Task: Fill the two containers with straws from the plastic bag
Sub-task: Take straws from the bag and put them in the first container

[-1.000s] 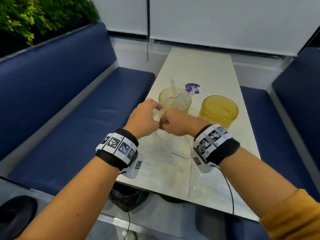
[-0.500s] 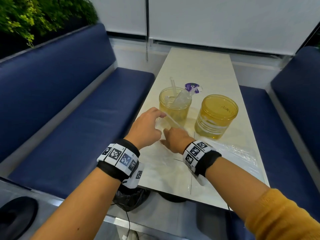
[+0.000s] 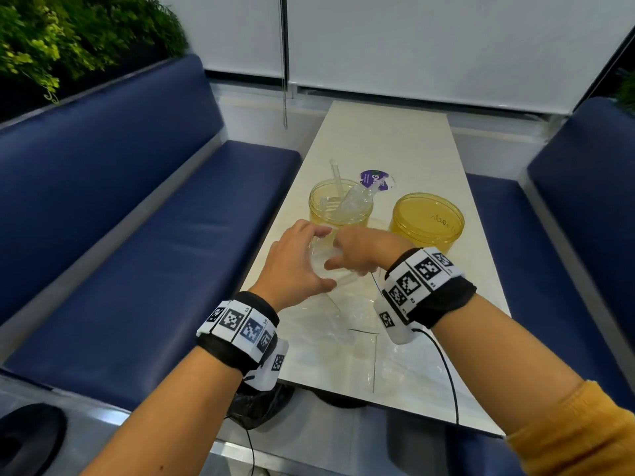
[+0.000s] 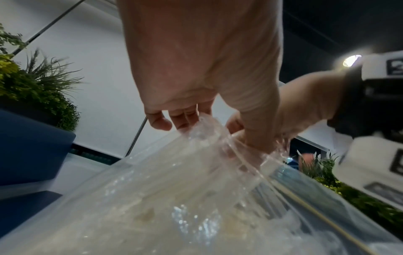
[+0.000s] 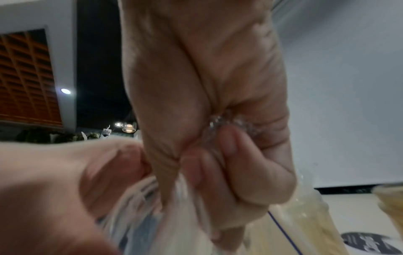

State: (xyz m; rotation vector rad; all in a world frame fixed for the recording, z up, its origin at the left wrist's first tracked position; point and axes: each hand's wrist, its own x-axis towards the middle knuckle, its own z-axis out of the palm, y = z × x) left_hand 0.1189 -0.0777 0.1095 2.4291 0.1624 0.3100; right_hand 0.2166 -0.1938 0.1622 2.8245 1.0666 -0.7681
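Two yellow see-through containers stand mid-table: the left container [image 3: 319, 207] holds a bunch of clear straws [image 3: 354, 201], the right container [image 3: 426, 231] shows none. A clear plastic bag [image 3: 347, 324] of straws lies on the table towards me. My left hand [image 3: 324, 259] holds the bag's mouth, fingers and thumb curled on the plastic [image 4: 174, 189]. My right hand [image 3: 343, 252] is at the same mouth. In the right wrist view my right hand [image 5: 218, 138] is fisted round crinkly clear-wrapped straws [image 5: 139, 191]. In the left wrist view my left hand [image 4: 207, 124] pinches the bag's rim.
The narrow pale table [image 3: 388, 139] runs away from me between two blue benches [image 3: 154, 235] [image 3: 515, 218]. A purple round label [image 3: 374, 178] lies behind the left container. A black bag [image 3: 257, 403] sits under the table's near edge. Wrist cables hang by the front edge.
Half a second ago my right hand was low on the bag; it has come up to the bag's mouth beside my left hand, fingers curled on straws. The left hand has stayed at the mouth.
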